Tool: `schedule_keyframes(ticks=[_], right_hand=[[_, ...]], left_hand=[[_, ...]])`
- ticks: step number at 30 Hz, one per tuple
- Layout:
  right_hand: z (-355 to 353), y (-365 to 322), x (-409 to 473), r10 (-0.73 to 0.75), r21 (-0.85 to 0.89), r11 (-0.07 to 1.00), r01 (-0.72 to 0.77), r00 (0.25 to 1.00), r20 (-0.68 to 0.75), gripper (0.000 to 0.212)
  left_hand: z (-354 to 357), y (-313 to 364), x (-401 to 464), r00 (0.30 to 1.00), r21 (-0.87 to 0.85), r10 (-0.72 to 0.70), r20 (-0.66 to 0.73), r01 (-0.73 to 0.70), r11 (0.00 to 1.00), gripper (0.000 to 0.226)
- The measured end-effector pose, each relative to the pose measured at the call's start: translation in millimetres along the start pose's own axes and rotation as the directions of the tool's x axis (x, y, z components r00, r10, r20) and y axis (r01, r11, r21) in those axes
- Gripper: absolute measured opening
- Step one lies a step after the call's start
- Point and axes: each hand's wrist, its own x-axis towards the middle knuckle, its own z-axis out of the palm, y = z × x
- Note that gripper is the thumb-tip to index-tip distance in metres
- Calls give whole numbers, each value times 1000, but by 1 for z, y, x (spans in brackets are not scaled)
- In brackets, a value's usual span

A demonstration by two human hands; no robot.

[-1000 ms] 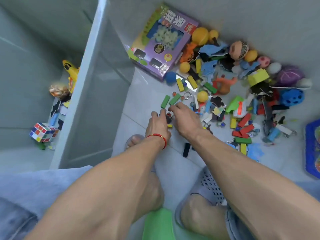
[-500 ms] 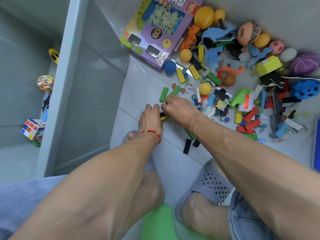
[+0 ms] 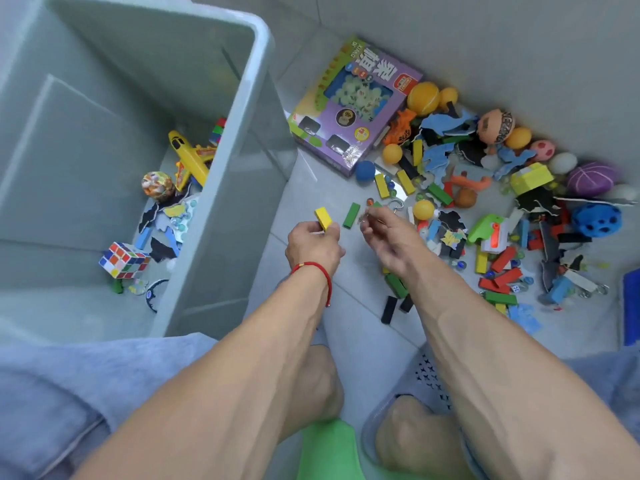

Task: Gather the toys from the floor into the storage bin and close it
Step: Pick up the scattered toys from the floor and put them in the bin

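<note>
The grey storage bin point(image 3: 242, 174) stands open on the left, with a yellow toy plane point(image 3: 188, 155), a puzzle cube point(image 3: 124, 259) and other toys inside. My left hand point(image 3: 313, 245) is lifted off the floor beside the bin and pinches a yellow block point(image 3: 323, 217). My right hand point(image 3: 388, 237) hovers just right of it, fingers loosely curled; something small may be between its fingertips, but blur hides it. A green block point(image 3: 351, 215) lies on the tiles between the hands. A big heap of blocks, balls and foam pieces point(image 3: 502, 202) covers the floor to the right.
A purple boxed game point(image 3: 353, 112) lies against the wall behind the heap. A blue tray edge point(image 3: 632, 306) shows at far right. My feet in grey slippers point(image 3: 426, 386) and a green stool point(image 3: 329, 452) are below. No lid is in view.
Both hands have risen from the floor, where they were gathering blocks. My left hand now holds a yellow block. The view has swung left, showing more of the bin's inside.
</note>
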Motion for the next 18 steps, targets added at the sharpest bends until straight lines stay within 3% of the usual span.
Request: schedule_keyframes(ticks=[1,3,6,10,14,18], right_hand=[[3,-3,-10,41,114,992,-47,998,52,3],[17,-8,-29,52,164,984,-73,991,125,6],[64,-18,-54,38,58,997,-49,983,180,21],[160,-34,-99,29,-149,989,23,941,338,25],[244,-37,-137,60,-276,959,56,917,394,30],[280,-40,-160,141,-505,860,72,918,370,62]], left_hand=[[-6,5,-6,1000,-81,7,-9,-8,997,21],[-23,21,-20,999,-245,13,-35,-21,969,17],[-65,57,-40,992,-449,-4,-128,-55,892,17],[-137,100,-64,990,-708,-72,-121,-35,705,13],[-194,115,-79,978,-772,-90,-189,-91,630,17],[-226,111,-74,954,-662,-100,-284,-120,740,11]])
